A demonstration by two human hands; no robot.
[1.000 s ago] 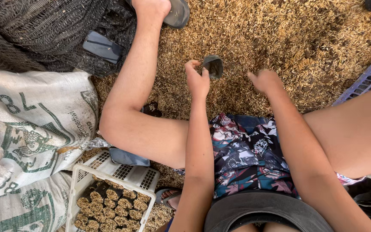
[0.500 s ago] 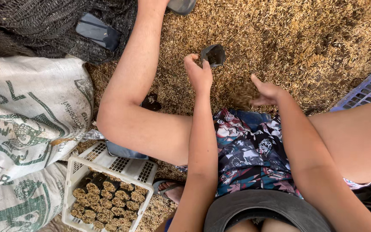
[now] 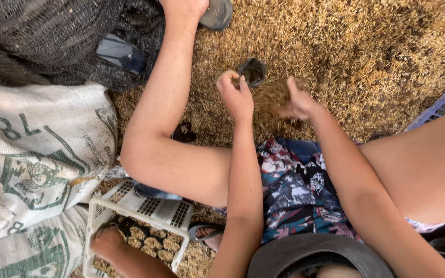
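Since half a second ago, our right hand (image 3: 298,104) has lifted off the ground, cupping a blurred scoop of dry tan husks (image 3: 273,93) beside the one small black plastic pot (image 3: 252,71). Going left to right: two printed white woven sacks (image 3: 32,154) fill the left edge; another person's hand (image 3: 108,243) rests in one white plastic crate (image 3: 150,212) of filled pots, lower left; our left hand (image 3: 235,92) pinches the pot's rim at upper centre.

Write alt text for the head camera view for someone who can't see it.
A seated person's left hand holds a small dark pot while the right hand scoops husks from the husk-covered ground. Another person's hand reaches into a white crate.
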